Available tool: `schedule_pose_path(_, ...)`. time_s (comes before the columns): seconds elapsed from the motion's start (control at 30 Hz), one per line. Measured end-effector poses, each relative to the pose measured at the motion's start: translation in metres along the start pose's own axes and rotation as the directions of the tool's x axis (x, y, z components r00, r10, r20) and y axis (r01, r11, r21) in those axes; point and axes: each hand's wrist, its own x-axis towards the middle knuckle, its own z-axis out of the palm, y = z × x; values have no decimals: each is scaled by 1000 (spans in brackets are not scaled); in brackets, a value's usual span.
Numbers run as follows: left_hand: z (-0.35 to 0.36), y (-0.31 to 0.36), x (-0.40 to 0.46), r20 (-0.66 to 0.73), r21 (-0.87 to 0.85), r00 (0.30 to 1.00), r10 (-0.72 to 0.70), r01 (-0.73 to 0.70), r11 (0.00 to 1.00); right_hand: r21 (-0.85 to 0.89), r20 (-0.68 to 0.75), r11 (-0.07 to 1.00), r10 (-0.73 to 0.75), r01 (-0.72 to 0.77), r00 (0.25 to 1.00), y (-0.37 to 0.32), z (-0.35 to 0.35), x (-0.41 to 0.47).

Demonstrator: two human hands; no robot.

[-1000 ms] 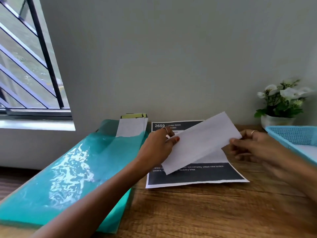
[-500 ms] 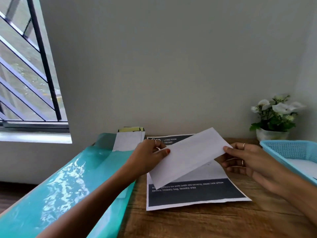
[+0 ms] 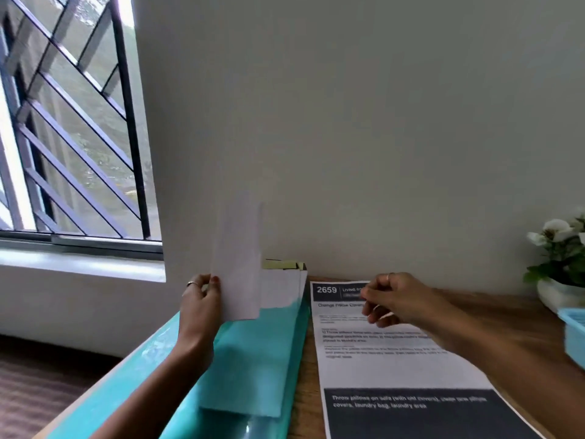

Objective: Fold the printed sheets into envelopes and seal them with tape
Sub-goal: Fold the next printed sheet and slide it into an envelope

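Against the wall, the wooden surface (image 3: 493, 315) runs from a teal folder (image 3: 253, 353) on the left to a blue basket (image 3: 574, 331) cut off at the right edge. Between them a printed sheet (image 3: 395, 369) lies flat, its left edge just beside the folder's right edge, its top edge near the wall and its dark lower band reaching the bottom of the view. Bare wood shows to the right of the sheet, up to the basket and a white pot of flowers (image 3: 560, 248) in the far right corner. White envelopes (image 3: 280, 289) stick out of the folder's far end. Left of the folder the floor drops away beneath a barred window (image 3: 72, 122).

The left hand (image 3: 199, 307) is raised over the folder, forearm reaching up from the lower left, and pinches the lower left edge of a folded white paper (image 3: 237, 261) between thumb and fingers. The paper stands upright, blurred, its top against the wall and clear of the surface. The right hand (image 3: 399, 301) hovers over the top of the sheet, apart from the paper, knuckles up, fingers loosely curled and holding nothing; whether it touches the sheet cannot be told.
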Motion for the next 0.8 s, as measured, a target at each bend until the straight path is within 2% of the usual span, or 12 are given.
schedule_pose_path(0.13,-6,-15,12,-53,-78,989,-135,130,988,-125,-21,989,-83,79,996,-6,40,35)
schedule_pose_path(0.23,-4,-31,16,-82,-42,977,-196,193,980,-110,-47,987,-121,116,991,-14,60,56)
schedule_pose_path(0.37,0,-37,16,-125,9,976,-177,179,984,18,-36,995,-97,98,995,-15,81,82)
schedule_pose_path(0.47,1,-35,15,-136,24,980,-148,152,988,28,-30,998,-55,55,998,-11,93,98)
schedule_pose_path(0.8,3,-35,14,-191,86,978,-87,105,991,30,-219,994,113,-109,969,-5,121,109)
